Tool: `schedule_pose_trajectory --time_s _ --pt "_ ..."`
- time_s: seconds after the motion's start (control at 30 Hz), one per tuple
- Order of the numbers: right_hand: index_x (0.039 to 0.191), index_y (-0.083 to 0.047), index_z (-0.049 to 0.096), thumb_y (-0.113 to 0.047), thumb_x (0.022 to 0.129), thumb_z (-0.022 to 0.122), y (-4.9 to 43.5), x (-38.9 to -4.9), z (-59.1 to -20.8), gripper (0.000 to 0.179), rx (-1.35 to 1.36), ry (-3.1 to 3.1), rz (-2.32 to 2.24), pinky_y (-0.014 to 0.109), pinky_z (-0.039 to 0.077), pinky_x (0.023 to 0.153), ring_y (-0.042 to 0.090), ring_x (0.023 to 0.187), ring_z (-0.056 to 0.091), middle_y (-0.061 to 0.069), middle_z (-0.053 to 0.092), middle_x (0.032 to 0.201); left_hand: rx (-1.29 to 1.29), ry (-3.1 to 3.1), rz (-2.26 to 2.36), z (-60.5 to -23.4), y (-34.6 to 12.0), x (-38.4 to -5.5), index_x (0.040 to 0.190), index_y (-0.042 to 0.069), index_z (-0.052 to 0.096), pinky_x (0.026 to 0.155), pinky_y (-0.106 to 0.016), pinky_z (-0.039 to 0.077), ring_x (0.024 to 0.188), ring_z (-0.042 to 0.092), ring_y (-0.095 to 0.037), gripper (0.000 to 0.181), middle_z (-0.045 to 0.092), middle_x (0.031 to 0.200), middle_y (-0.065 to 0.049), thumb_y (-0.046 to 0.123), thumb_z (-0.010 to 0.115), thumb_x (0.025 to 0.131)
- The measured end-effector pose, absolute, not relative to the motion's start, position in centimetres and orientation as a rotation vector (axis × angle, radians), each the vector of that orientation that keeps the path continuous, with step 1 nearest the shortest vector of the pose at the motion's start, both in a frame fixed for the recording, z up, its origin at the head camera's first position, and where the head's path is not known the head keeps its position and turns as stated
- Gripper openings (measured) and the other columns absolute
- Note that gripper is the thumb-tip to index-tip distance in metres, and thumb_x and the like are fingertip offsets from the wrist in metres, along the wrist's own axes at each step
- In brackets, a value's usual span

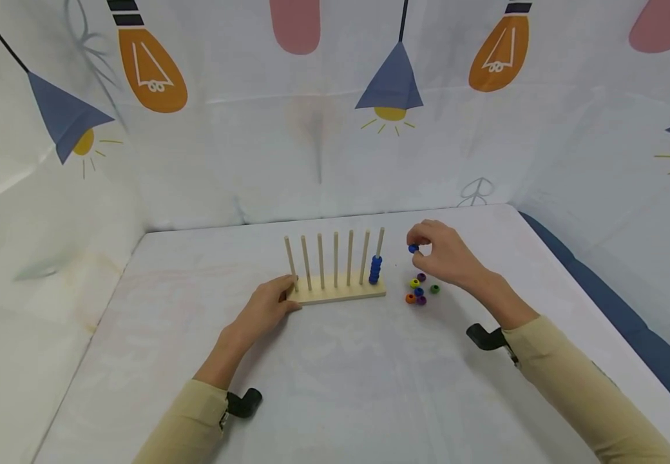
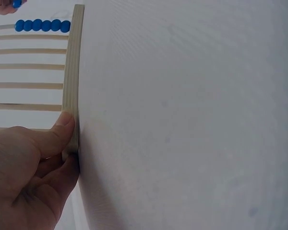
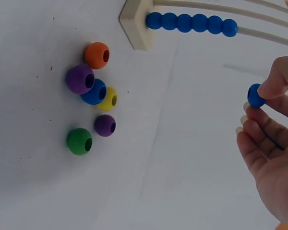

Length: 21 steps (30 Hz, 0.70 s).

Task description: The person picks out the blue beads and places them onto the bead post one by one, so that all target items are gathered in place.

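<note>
A wooden peg stand (image 1: 341,294) with several upright pegs sits on the table. Its rightmost peg carries a stack of several blue beads (image 1: 375,270); the other pegs are bare. My left hand (image 1: 265,306) grips the left end of the base, thumb on the front, as the left wrist view confirms. Between thumb and index finger, my right hand (image 1: 448,254) pinches a blue bead (image 3: 256,95), held in the air to the right of the stacked peg. Below that hand lies a loose group of beads, with an orange bead (image 3: 97,55), a green bead (image 3: 79,141) and a yellow bead (image 3: 108,99).
Two purple beads (image 3: 80,79) and another blue bead (image 3: 94,92) lie in the same group on the white table (image 1: 341,386). White sheeting printed with lamps (image 1: 393,77) rises behind the table. Dark blue fabric (image 1: 613,290) runs along the right edge.
</note>
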State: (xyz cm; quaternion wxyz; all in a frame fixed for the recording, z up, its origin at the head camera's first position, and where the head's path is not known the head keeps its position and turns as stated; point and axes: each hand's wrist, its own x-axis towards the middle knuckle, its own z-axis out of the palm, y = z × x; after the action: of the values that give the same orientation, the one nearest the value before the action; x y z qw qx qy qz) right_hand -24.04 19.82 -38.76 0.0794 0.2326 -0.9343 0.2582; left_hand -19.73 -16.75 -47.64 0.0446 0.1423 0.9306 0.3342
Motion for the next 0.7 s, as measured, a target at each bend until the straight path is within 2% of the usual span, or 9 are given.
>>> schedule_pose_trajectory --time_s 0.3,0.7 --pt "0.100 -0.009 0.066 -0.002 0.084 0.062 18.9 -24.1 -37.5 0.018 0.755 -2.723 0.806 0.040 0.048 0.084 0.022 0.093 0.054 0.007 0.064 0.098 0.439 2.857 0.993 -47.7 -16.8 -19.8 0.139 0.004 0.055 0.089 -0.040 0.050 0.102 0.059 -0.019 0.055 0.064 0.130 -0.012 0.016 0.075 0.089" --pt "0.102 -0.006 0.066 -0.001 0.085 0.062 18.0 -24.3 -36.1 0.018 0.789 -2.668 0.830 0.039 0.047 0.084 0.022 0.092 0.053 0.007 0.063 0.098 0.462 2.861 0.989 -47.6 -16.8 -19.9 0.140 0.003 0.053 0.093 -0.041 0.051 0.109 0.060 -0.020 0.057 0.062 0.133 -0.014 0.016 0.075 0.089"
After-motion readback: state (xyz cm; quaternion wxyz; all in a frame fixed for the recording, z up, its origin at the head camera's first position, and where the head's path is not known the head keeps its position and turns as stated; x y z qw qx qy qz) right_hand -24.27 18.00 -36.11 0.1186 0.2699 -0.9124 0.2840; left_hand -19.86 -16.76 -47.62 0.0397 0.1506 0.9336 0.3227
